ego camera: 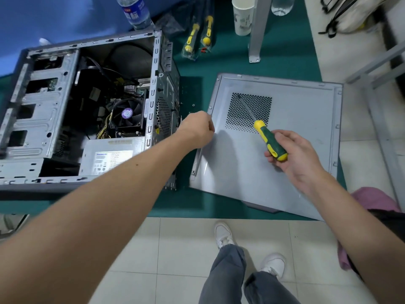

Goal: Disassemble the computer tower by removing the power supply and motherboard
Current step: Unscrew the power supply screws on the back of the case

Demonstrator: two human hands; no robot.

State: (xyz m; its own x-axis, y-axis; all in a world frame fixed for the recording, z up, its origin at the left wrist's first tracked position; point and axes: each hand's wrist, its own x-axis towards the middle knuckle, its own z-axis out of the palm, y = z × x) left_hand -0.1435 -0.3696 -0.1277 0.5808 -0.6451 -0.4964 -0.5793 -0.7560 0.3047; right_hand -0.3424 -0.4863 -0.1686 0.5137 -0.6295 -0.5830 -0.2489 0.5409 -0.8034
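A green worktop (pixel 285 62) carries the computer tower (pixel 87 110), which lies on its side at the left with its open face up. Inside it, the power supply (pixel 111 155) sits in the near corner, a grey box with a white label whose print is too small to read, and the motherboard (pixel 131 88) lies deeper in, mostly hidden by black cables and a black cooler fan (pixel 128 114) with a round purple sticker whose writing cannot be made out. To the right of the tower lies the grey side panel (pixel 295 172), flat on the worktop with a patch of small vent holes. The left hand (pixel 197 128) reaches between the tower's rear and the panel's edge, fingers curled down; what it holds, if anything, cannot be seen. The right hand (pixel 293 156) hovers over the panel and grips a screwdriver (pixel 270 140) by its green and yellow handle, the shaft pointing away over the vent holes. At the far edge stand a water bottle (pixel 135 12) with a blue label bearing white Chinese characters, a white paper cup (pixel 242 16), and two yellow-handled screwdrivers (pixel 198 35) in clear bags.
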